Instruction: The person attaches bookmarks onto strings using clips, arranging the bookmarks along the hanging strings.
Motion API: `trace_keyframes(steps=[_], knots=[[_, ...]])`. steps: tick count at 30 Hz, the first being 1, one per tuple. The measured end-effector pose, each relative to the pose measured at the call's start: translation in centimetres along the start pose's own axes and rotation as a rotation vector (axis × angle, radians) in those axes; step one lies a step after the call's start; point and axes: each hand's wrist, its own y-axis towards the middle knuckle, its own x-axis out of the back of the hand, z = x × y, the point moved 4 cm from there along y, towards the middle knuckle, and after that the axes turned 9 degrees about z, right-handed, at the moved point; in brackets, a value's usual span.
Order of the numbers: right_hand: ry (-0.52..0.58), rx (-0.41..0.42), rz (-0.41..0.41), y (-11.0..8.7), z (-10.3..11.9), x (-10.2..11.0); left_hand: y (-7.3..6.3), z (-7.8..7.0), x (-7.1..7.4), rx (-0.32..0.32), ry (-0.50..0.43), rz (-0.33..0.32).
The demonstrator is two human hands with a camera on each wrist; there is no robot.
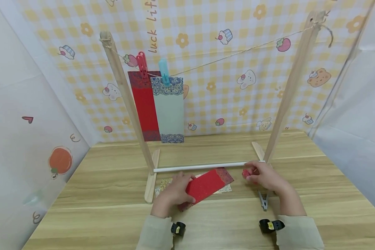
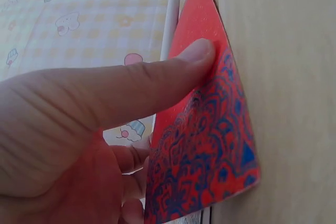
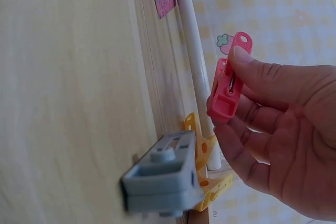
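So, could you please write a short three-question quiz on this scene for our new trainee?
1. How many cards hang on the string?
2. True or false: a blue peg clips the pale card to the string.
3. What does the right hand have in its grip?
A. A grey peg
B. A red peg
C. A white rod

Key: 1. Two, one red and one pale. 2. True. 3. B, the red peg.
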Motion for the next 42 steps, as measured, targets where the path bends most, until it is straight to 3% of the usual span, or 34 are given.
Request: trace_keyframes(steps=[8,13,28,35,42], knots=[[0.109,-0.009,-0.001,0.0,0.1,0.0,-0.1,-0.2,0.0,-0.059,-0.107,0.056],[0.121,0.007,-0.021,0.0,0.4,0.2,-0.1,0.0,0.1,-0.093,-0.147,0.095],[0.22,0.052,-0.047,0.2,0.5,0.9,-0.4,-0.1,0.8,-0.138,-0.092,0.137],[0.231,0.075,-0.198,0.2,1.0,1.6,-0.6,-0.7,1.0,-0.166,-0.087,0.164],[0.355,0.141,-0.304,-0.4,1.4,2.1,-1.0,-1.4,1.2,-0.162,-0.149,0.188]])
